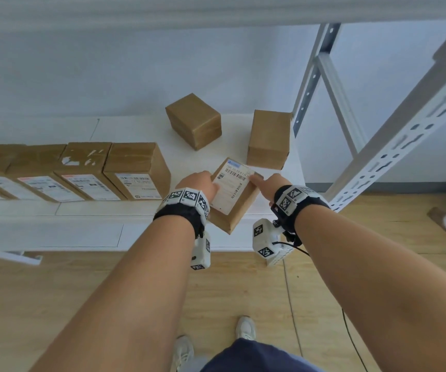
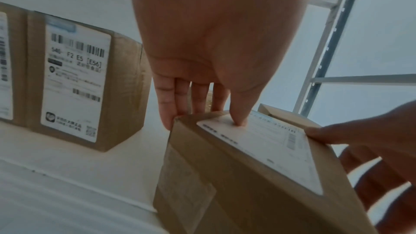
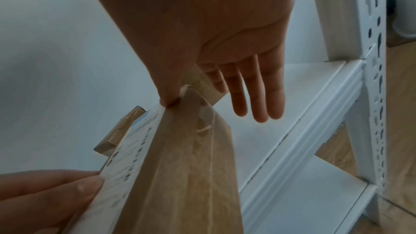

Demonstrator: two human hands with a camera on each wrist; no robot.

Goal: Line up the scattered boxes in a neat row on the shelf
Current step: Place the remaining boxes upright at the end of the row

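A person stands at a white shelf and holds one brown box with both hands. The box has a white label on top. It sits at the front edge of the shelf, turned at a slant, and one corner sticks out past the edge.

The left hand is on the left side of the box. Its thumb presses down on the label and its fingers reach down the far side, so its grip pinches the box. The right hand is on the right side. Its thumb presses on the top corner. Two of its fingers are spread straight and touch nothing. The other fingers go behind the box, so its grip pinches the box too.

To the left, a row of boxes stands side by side with the labels facing front. The held box is near the last box in the row but does not touch it.

Two more plain brown boxes stand further back. One box is turned at a slant. The other box stands just behind the held one, near the white metal post. The floor is wood.
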